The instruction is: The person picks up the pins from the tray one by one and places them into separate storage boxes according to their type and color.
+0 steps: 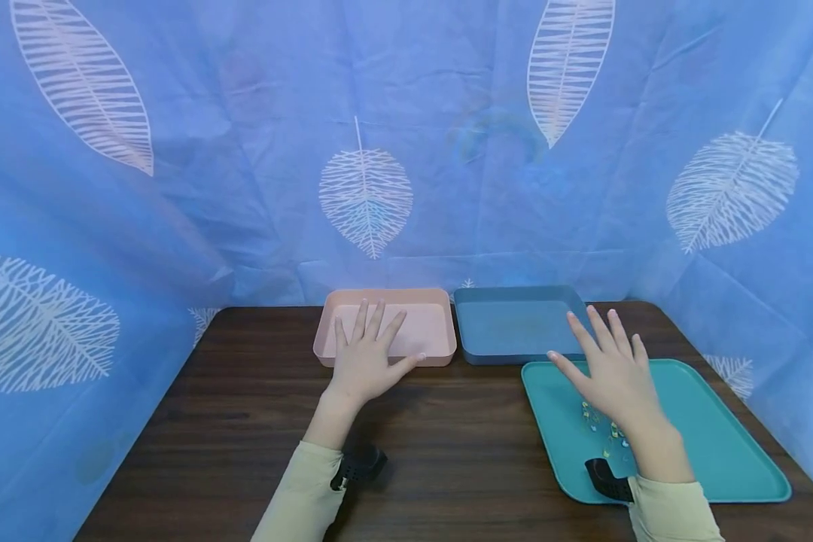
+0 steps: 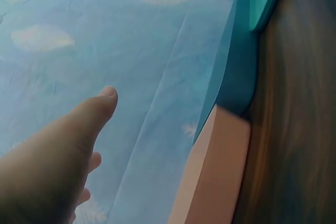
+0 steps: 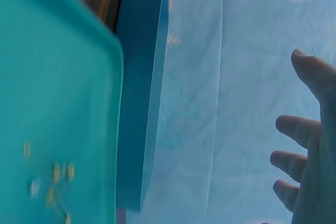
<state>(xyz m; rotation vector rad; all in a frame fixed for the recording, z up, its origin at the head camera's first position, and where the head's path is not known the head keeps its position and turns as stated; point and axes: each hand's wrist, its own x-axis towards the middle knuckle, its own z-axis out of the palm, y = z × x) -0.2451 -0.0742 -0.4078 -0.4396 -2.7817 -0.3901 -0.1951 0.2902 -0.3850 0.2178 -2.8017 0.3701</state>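
Fingers spread, my left hand (image 1: 364, 366) is held over the front of the pink tray (image 1: 386, 360) in the head view, with nothing in its grasp. My right hand (image 1: 616, 376), also spread and holding nothing, overlaps the teal tray (image 1: 711, 444) and the near right corner of the blue tray (image 1: 515, 331). Several tiny yellow and clear pieces (image 1: 615, 430) lie on the teal tray, partly hidden by the right wrist; the right wrist view shows these small pieces (image 3: 56, 174) blurred. From the left wrist, the thumb (image 2: 100, 108) shows extended beside the pink tray's wall (image 2: 215, 166).
A dark wooden table (image 1: 244, 421) carries all three trays. Behind it and along both sides hangs a blue cloth (image 1: 264, 188) with white leaf prints. Pink and blue trays stand side by side at the table's back edge, and the teal tray lies at the right.
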